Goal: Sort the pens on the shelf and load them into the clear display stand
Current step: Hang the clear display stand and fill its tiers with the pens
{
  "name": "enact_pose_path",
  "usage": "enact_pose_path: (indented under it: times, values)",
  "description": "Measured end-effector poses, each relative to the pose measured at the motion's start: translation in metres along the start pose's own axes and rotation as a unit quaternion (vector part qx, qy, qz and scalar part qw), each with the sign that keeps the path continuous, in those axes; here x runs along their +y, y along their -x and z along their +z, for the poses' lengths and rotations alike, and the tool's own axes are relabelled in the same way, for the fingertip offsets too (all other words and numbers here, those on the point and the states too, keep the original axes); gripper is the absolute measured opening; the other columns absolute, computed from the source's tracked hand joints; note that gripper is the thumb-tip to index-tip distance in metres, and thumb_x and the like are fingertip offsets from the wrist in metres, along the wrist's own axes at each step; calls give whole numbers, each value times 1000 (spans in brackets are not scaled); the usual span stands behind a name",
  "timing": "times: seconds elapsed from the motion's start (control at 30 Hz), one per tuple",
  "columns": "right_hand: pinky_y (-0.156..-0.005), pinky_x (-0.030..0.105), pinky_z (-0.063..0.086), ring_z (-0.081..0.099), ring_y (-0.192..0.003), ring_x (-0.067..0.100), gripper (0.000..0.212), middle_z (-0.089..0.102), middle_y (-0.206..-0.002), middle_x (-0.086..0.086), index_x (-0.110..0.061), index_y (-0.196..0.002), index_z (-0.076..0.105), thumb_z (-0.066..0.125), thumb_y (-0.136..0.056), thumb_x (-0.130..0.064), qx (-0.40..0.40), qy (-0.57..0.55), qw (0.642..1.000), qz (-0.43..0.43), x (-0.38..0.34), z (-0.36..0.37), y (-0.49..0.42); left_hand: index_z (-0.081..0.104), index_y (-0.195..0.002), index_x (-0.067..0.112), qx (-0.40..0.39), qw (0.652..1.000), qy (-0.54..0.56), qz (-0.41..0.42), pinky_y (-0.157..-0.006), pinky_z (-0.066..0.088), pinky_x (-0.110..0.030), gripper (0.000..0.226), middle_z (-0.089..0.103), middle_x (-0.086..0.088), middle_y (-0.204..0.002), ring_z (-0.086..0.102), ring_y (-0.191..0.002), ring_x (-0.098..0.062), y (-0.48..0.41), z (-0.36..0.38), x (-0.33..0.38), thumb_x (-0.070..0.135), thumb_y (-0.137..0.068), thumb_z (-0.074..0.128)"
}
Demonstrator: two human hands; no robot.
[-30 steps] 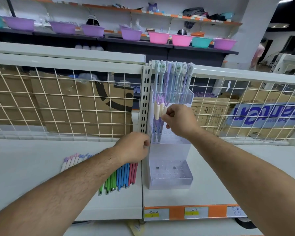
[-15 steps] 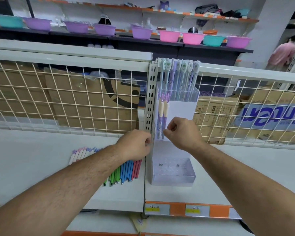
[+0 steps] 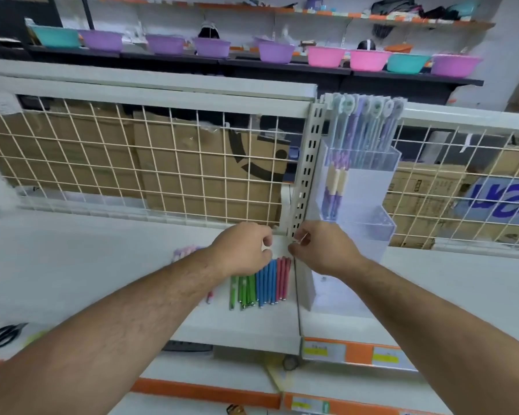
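Both hands hover low over the white shelf (image 3: 72,265), nearly knuckle to knuckle at the foot of the slotted post (image 3: 306,169). The left hand (image 3: 243,250) has its fingers curled, thumb meeting the forefinger; whether it pinches anything cannot be told. The right hand (image 3: 324,250) is curled too, thumb tip close to the forefinger, and a thin pale line shows at its fingertips, too small to tell what it is. Directly beneath the left hand and toward the person lies the row of loose pens (image 3: 267,283) flat on the shelf: green pens (image 3: 244,290) under the wrist, blue pens (image 3: 266,283) beside them, and pink-red pens (image 3: 283,277) nearest the right hand. A few pastel pens (image 3: 182,252) peep out on the far side of the left forearm. Just beyond the right hand stands the clear display stand (image 3: 369,190), upright against the post. Its top tier holds a bunch of pale pens (image 3: 369,127), and two purple-and-cream pens (image 3: 334,187) stand in the tier below. Black scissors (image 3: 6,333) lie well off to the left of the left arm.
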State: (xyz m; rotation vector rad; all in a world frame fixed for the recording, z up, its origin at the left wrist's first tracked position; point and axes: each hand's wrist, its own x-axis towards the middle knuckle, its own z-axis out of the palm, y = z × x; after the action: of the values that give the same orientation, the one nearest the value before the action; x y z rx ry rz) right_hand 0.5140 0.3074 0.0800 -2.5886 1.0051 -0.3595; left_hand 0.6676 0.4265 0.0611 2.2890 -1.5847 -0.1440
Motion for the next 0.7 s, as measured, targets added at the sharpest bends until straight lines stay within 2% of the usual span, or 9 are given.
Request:
enact_pose_path:
  times: [0.1,0.27,0.43,0.53,0.6,0.7]
  values:
    - [-81,37,58,64,-85,13,27,63,-96,-8,-26,-106,65,71,-86,-44,-16,-8,1000,2,-33,24,-2,62,-104,31,-8,1000,-12,-7,-80,54,-37,18,59,11,-97,58,-89,-15,14,-8,-40,39,-88,59]
    - [-78,36,60,68,-76,13,30,69,-93,-6,-26,-108,65,70,-87,-46,-36,-12,999,6,-93,73,-5,63,-101,30,-33,999,-12,-38,-78,53,-34,16,58,13,-93,58,-87,-14,36,-23,-120,35,-86,59]
    - [-78,35,58,65,-82,16,28,68,-96,-3,-26,-109,65,69,-88,-44,-49,-23,998,41,-136,113,-9,63,-102,30,-57,997,-26,-52,-75,53,-32,15,59,10,-98,58,-88,-14,54,-27,-184,36,-88,61]
    - [-70,33,59,67,-73,13,24,68,-90,-7,-27,-107,64,68,-88,-41,-59,-29,996,53,-151,129,-9,64,-98,28,-70,995,-29,-66,-76,53,-33,14,63,9,-99,59,-88,-15,61,-20,-206,38,-89,61]
    - [-65,30,58,66,-67,10,21,66,-85,-9,-28,-105,63,67,-88,-40,-61,-24,996,60,-158,136,-11,62,-92,26,-77,994,-29,-69,-68,50,-30,15,64,7,-93,59,-82,-15,63,-12,-213,42,-89,61]
    - [-72,34,60,66,-73,11,21,68,-93,-6,-27,-106,65,66,-88,-37,-61,-21,996,68,-163,143,-14,52,-80,27,-73,994,-16,-82,-54,37,-28,26,59,7,-80,55,-72,-13,63,1,-217,49,-91,57]
